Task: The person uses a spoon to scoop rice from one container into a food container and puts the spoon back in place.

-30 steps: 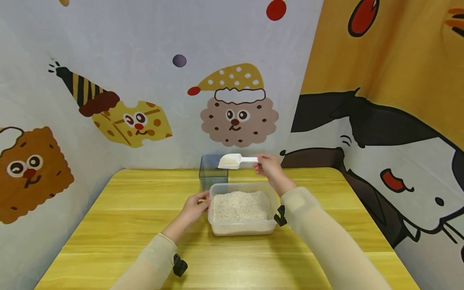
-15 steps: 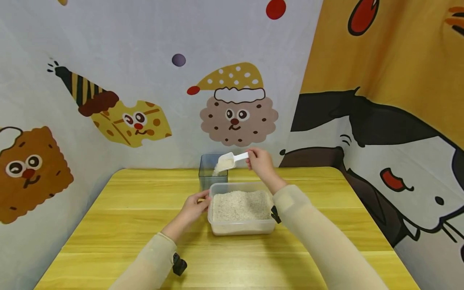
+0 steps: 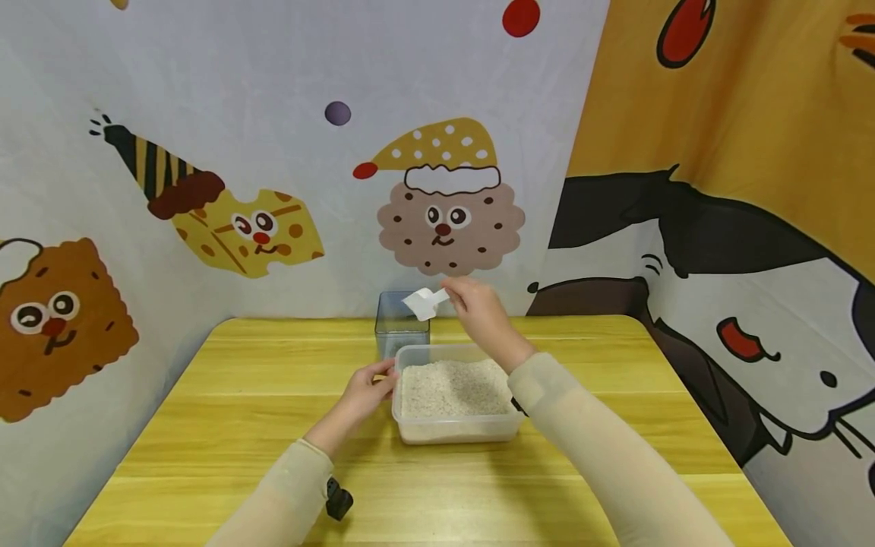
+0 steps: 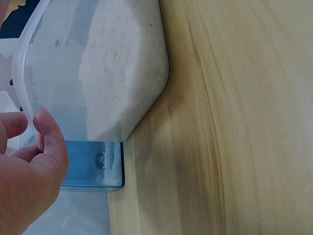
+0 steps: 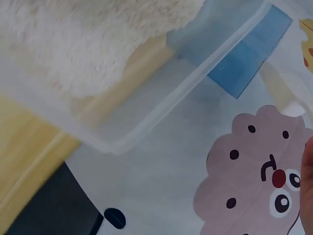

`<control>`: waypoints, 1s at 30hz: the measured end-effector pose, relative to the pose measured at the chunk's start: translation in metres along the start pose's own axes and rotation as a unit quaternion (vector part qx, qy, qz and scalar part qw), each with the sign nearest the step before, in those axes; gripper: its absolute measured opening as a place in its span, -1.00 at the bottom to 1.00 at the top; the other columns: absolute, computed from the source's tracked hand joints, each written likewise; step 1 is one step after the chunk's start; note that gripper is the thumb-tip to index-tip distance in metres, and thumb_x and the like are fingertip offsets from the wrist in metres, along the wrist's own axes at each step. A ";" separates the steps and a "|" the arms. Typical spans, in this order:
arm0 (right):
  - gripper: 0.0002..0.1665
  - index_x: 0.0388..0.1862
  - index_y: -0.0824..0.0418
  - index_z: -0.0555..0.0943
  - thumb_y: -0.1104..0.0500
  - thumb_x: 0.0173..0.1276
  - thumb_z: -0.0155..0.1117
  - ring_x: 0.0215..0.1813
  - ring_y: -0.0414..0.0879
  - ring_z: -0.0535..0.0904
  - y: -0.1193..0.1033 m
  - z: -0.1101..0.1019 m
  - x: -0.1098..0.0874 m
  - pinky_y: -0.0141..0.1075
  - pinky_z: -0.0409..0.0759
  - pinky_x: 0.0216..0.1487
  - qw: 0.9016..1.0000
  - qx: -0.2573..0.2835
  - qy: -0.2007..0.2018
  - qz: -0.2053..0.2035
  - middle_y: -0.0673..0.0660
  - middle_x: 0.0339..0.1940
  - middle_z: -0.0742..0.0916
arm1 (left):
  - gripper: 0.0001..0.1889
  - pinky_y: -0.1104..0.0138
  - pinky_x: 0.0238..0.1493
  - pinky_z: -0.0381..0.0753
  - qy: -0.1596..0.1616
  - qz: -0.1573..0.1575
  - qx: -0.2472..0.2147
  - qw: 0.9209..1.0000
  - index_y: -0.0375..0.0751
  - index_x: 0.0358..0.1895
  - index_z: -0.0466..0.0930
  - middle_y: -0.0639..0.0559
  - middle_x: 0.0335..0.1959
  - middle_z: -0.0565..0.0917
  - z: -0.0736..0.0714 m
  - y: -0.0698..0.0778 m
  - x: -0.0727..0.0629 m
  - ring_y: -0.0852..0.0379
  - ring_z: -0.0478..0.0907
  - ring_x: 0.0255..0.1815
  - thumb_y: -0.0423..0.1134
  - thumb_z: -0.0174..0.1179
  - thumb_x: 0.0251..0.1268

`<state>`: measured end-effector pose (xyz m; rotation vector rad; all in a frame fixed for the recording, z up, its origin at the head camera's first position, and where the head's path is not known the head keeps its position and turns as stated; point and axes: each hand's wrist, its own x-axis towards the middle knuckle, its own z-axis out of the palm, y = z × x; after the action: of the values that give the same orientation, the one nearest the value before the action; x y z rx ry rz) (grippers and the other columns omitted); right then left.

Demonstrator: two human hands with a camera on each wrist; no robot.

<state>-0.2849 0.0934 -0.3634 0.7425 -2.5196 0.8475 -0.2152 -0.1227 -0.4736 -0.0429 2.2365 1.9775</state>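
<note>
A pale cartoon-printed cloth [image 3: 239, 76] backs the scene behind a yellow wood-grain surface [image 3: 239, 410]. In the head view, the right hand [image 3: 481, 313] grips the handle of a white scoop [image 3: 422, 305] above the right part of a blue-tinted clear container [image 3: 396, 344] at the far edge. Half a second ago grains were spilling from the scoop's lip; now it is tipped further, the hand has shifted left and no rice shows in it — so that load seems to have been delivered, or nearly so. The translucent tub [image 3: 458, 432], nearer and slightly right, sits where it was with plenty of rice [image 3: 451, 387] inside, and the left hand [image 3: 362, 395] keeps hold of its left rim.

The left wrist view confirms that grip: thumb and fingers pinch the rim from both sides. Beyond, a whitish layer, probably rice, lies along the container's bottom.

The right wrist view catches only a sliver of the right hand, too little to judge its grip there, plus part of the scoop near the container — its hollow is hidden.
</note>
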 end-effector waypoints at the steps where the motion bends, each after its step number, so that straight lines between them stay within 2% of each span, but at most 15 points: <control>1: -0.74 -0.01 0.17 0.64 0.22 0.46 0.05 0.01 -0.04 0.61 0.000 0.000 -0.001 -0.23 0.59 0.03 1.000 -0.006 0.000 -0.017 0.10 -0.04 0.70 | -0.55 0.45 -0.26 0.57 -0.001 0.002 0.001 1.000 -0.43 0.31 0.32 -0.09 -0.16 0.42 0.000 0.000 0.000 0.11 0.51 -0.20 -0.38 0.03 0.40; 4: -0.76 -0.03 0.17 0.64 0.23 0.45 0.05 0.07 -0.04 0.59 -0.001 -0.001 -0.002 -0.24 0.57 0.08 0.999 -0.002 -0.001 -0.039 0.09 -0.04 0.70 | -0.55 0.46 -0.25 0.57 0.001 -0.002 0.000 1.000 -0.42 0.31 0.33 -0.08 -0.16 0.42 0.000 0.000 0.000 0.13 0.51 -0.21 -0.38 0.03 0.40; 6: -0.75 -0.02 0.17 0.64 0.23 0.46 0.05 0.08 -0.04 0.59 0.000 -0.001 -0.003 -0.25 0.57 0.08 0.999 0.009 -0.003 -0.031 0.09 -0.02 0.69 | -0.56 0.45 -0.25 0.57 0.002 -0.002 -0.001 1.000 -0.41 0.31 0.33 -0.08 -0.16 0.42 0.000 0.000 0.000 0.13 0.51 -0.21 -0.38 0.04 0.39; 7: -0.74 0.00 0.17 0.64 0.23 0.46 0.04 0.08 -0.05 0.59 0.000 -0.001 -0.003 -0.25 0.57 0.08 1.000 0.014 -0.004 -0.019 0.09 -0.01 0.69 | -0.56 0.45 -0.25 0.57 0.002 0.001 0.002 1.000 -0.43 0.31 0.33 -0.09 -0.16 0.42 0.000 0.000 0.000 0.13 0.51 -0.21 -0.38 0.03 0.40; 10: -0.71 0.04 0.20 0.62 0.21 0.48 0.01 -0.12 -0.06 0.62 0.001 -0.001 -0.004 -0.24 0.62 -0.16 0.998 0.055 -0.006 0.041 0.14 -0.09 0.71 | -0.56 0.44 -0.25 0.57 0.005 0.002 0.004 1.000 -0.43 0.30 0.33 -0.08 -0.16 0.42 0.000 0.001 0.000 0.14 0.51 -0.22 -0.38 0.03 0.39; 12: -0.69 0.05 0.23 0.62 0.20 0.50 -0.01 -0.28 -0.06 0.61 0.002 -0.001 -0.004 -0.25 0.60 -0.32 0.989 0.106 -0.003 0.101 0.19 -0.19 0.72 | -0.56 0.43 -0.25 0.57 0.006 0.005 0.005 1.000 -0.44 0.30 0.33 -0.09 -0.16 0.42 0.000 0.002 0.000 0.15 0.51 -0.23 -0.39 0.04 0.39; 13: -0.69 0.05 0.25 0.61 0.20 0.50 -0.02 -0.36 -0.06 0.59 0.003 -0.001 -0.004 -0.25 0.59 -0.38 0.981 0.139 0.001 0.133 0.22 -0.26 0.71 | -0.56 0.42 -0.25 0.57 0.006 0.005 0.007 1.000 -0.44 0.30 0.33 -0.09 -0.16 0.42 0.001 0.002 0.000 0.16 0.51 -0.24 -0.39 0.03 0.39; 15: -0.68 0.04 0.32 0.60 0.21 0.50 -0.03 -0.44 -0.05 0.57 0.006 -0.001 -0.004 -0.28 0.58 -0.46 0.955 0.218 0.013 0.202 0.26 -0.36 0.68 | -0.56 0.42 -0.25 0.57 0.008 0.003 0.005 1.000 -0.43 0.30 0.34 -0.08 -0.16 0.42 0.001 0.001 0.001 0.18 0.50 -0.25 -0.40 0.04 0.38; 18: -0.67 0.04 0.40 0.56 0.23 0.50 -0.04 -0.48 -0.10 0.56 0.011 -0.003 -0.005 -0.34 0.59 -0.48 0.897 0.326 0.029 0.297 0.22 -0.45 0.65 | -0.56 0.43 -0.26 0.57 0.007 0.005 0.005 1.000 -0.44 0.29 0.34 -0.08 -0.17 0.42 0.001 0.000 0.002 0.19 0.50 -0.26 -0.40 0.04 0.38; 20: -0.67 0.04 0.44 0.54 0.23 0.50 -0.05 -0.50 -0.13 0.55 0.014 -0.005 -0.005 -0.38 0.56 -0.51 0.861 0.372 0.034 0.345 0.17 -0.49 0.63 | -0.56 0.43 -0.27 0.57 0.007 0.005 0.004 1.000 -0.43 0.29 0.34 -0.08 -0.17 0.42 0.001 -0.001 0.002 0.19 0.50 -0.26 -0.40 0.04 0.38; 22: -0.66 0.05 0.44 0.51 0.23 0.51 -0.06 -0.52 -0.17 0.54 0.016 -0.006 -0.006 -0.40 0.54 -0.51 0.836 0.400 0.030 0.375 0.11 -0.52 0.62 | -0.56 0.43 -0.27 0.57 0.007 0.006 0.003 1.000 -0.43 0.30 0.34 -0.08 -0.17 0.42 0.000 0.000 0.001 0.19 0.50 -0.25 -0.40 0.04 0.38; 23: -0.66 0.05 0.44 0.51 0.23 0.51 -0.07 -0.52 -0.18 0.53 0.017 -0.007 -0.006 -0.40 0.54 -0.51 0.829 0.407 0.027 0.383 0.09 -0.53 0.62 | -0.56 0.43 -0.26 0.57 0.007 0.005 0.002 1.000 -0.43 0.30 0.34 -0.08 -0.17 0.42 0.000 0.000 0.001 0.18 0.50 -0.25 -0.40 0.04 0.38; 25: -0.66 0.06 0.44 0.50 0.23 0.51 -0.07 -0.53 -0.20 0.53 0.018 -0.008 -0.007 -0.41 0.53 -0.51 0.820 0.417 0.022 0.392 0.07 -0.55 0.62 | -0.55 0.43 -0.27 0.57 0.006 0.004 0.002 1.000 -0.42 0.30 0.33 -0.07 -0.17 0.41 0.000 0.001 0.000 0.18 0.50 -0.24 -0.40 0.04 0.38; 27: -0.66 0.06 0.45 0.50 0.24 0.50 -0.07 -0.54 -0.20 0.53 0.018 -0.009 -0.008 -0.41 0.53 -0.51 0.817 0.422 0.020 0.392 0.06 -0.57 0.62 | -0.55 0.43 -0.27 0.57 0.007 0.003 0.002 1.000 -0.42 0.30 0.33 -0.07 -0.17 0.41 0.000 0.002 0.000 0.17 0.50 -0.24 -0.40 0.04 0.38; 30: -0.66 0.06 0.45 0.50 0.24 0.50 -0.06 -0.53 -0.21 0.53 0.019 -0.010 -0.011 -0.42 0.54 -0.51 0.820 0.421 0.018 0.387 0.05 -0.56 0.63 | -0.55 0.43 -0.27 0.57 0.006 0.004 0.003 1.000 -0.44 0.30 0.32 -0.08 -0.17 0.41 0.001 0.003 -0.001 0.14 0.51 -0.22 -0.40 0.04 0.39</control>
<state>-0.2851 0.1167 -0.3697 -0.1810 -2.3030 2.2911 -0.2145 -0.1219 -0.4710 -0.0453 2.2543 1.9788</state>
